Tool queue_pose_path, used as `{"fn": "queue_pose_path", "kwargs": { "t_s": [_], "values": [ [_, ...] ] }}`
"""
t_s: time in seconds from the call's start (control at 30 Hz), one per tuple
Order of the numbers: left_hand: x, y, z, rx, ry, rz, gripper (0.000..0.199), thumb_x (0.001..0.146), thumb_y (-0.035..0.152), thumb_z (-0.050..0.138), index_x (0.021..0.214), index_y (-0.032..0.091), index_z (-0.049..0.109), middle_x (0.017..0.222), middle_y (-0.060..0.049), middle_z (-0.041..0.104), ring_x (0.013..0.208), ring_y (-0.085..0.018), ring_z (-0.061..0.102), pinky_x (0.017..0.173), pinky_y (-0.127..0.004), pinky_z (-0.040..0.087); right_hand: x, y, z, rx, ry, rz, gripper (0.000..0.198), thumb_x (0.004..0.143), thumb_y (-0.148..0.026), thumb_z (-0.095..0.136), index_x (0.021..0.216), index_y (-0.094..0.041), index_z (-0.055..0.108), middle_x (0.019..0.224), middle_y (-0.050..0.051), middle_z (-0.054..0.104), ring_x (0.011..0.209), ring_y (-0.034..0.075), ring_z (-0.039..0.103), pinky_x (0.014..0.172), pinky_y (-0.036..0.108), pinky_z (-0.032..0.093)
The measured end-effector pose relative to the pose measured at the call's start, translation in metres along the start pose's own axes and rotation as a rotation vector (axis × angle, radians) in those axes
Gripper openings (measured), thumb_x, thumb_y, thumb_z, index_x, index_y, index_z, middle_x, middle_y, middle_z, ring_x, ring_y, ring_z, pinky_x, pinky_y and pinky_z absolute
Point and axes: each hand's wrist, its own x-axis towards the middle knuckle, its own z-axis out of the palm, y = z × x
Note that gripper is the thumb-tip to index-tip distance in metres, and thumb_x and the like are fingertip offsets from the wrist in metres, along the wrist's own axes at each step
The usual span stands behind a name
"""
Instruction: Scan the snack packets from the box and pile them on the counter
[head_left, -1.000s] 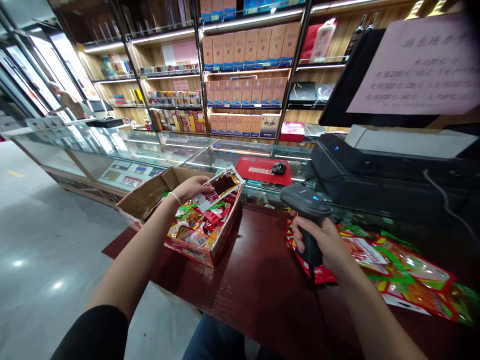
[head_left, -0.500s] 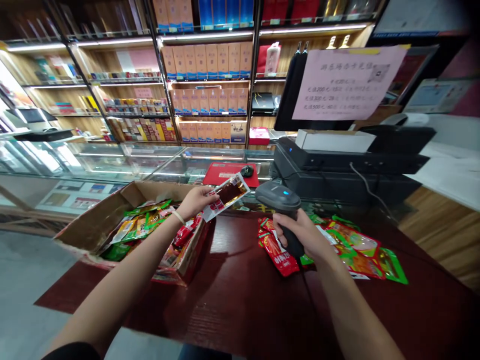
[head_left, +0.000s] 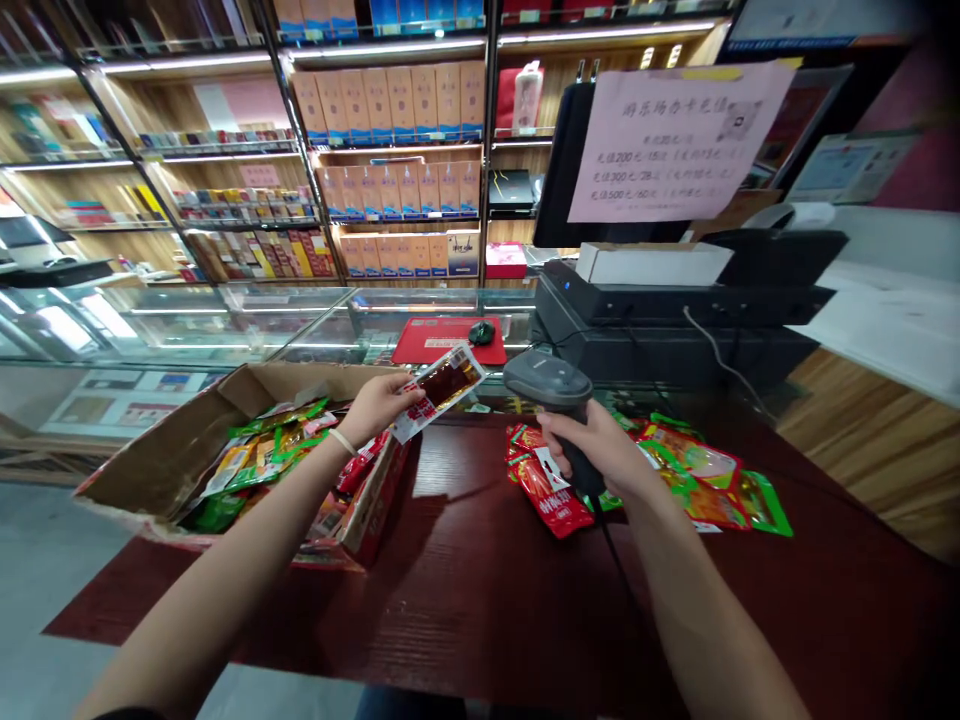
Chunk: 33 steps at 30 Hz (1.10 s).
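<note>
My left hand (head_left: 377,408) pinches one end of a snack packet (head_left: 450,385), white-edged with a dark brown window and red print. It is held tilted above the right edge of a cardboard box (head_left: 142,460), where several green, orange and red snack packets (head_left: 277,445) lie in a heap. My right hand (head_left: 589,445) is wrapped round the handle of a black barcode scanner (head_left: 549,378), whose head points left toward the held packet. Beneath and behind that hand, red packets (head_left: 551,490) and green-and-orange packets (head_left: 701,470) are spread on the dark red table (head_left: 450,600).
Beyond the table stands a glass counter (head_left: 315,325) with a red mouse pad (head_left: 420,345) and a black mouse (head_left: 481,332). A monitor with a pink sign (head_left: 667,150) rises at the back right above black till equipment (head_left: 637,330). Shelves of boxed goods (head_left: 397,105) line the wall.
The view has shifted slightly, so most things sit a little further left and up. The blue light on the scanner's top no longer shows. Both hands keep their holds.
</note>
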Motion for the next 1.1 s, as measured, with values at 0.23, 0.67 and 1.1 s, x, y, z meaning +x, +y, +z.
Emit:
{"fn": "queue_pose_path", "kwargs": {
  "t_s": [0.23, 0.67, 1.1],
  "values": [
    [0.005, 0.014, 0.012, -0.022, -0.074, -0.044, 0.048, 0.082, 0.051, 0.054, 0.11, 0.015, 0.068, 0.094, -0.005, 0.073, 0.081, -0.023, 0.066, 0.071, -0.029, 0.048, -0.011, -0.018, -0.037, 0.068, 0.134, -0.07, 0.034, 0.077, -0.043, 0.073, 0.082, -0.022, 0.047, 0.056, -0.007, 0.053, 0.038, 0.009, 0.046, 0.035, 0.02, 0.037],
    [0.04, 0.1, 0.153, 0.483, -0.317, 0.404, 0.034, 0.091, 0.03, 0.045, 0.116, 0.023, 0.067, 0.102, -0.008, 0.074, 0.09, -0.023, 0.069, 0.077, -0.029, 0.048, -0.051, -0.038, -0.109, 0.123, 0.342, -0.239, 0.025, 0.079, -0.041, 0.069, 0.091, -0.025, 0.053, 0.056, -0.006, 0.051, 0.04, 0.01, 0.046, 0.037, 0.021, 0.038],
    [0.04, 0.116, 0.205, 0.338, -0.404, 0.453, 0.033, 0.092, 0.039, 0.048, 0.111, 0.024, 0.07, 0.111, -0.005, 0.073, 0.097, -0.02, 0.068, 0.086, -0.028, 0.049, -0.059, -0.042, -0.114, 0.178, 0.367, -0.295, 0.025, 0.079, -0.039, 0.07, 0.091, -0.024, 0.054, 0.056, -0.007, 0.051, 0.039, 0.01, 0.046, 0.035, 0.021, 0.038]
  ]
}}
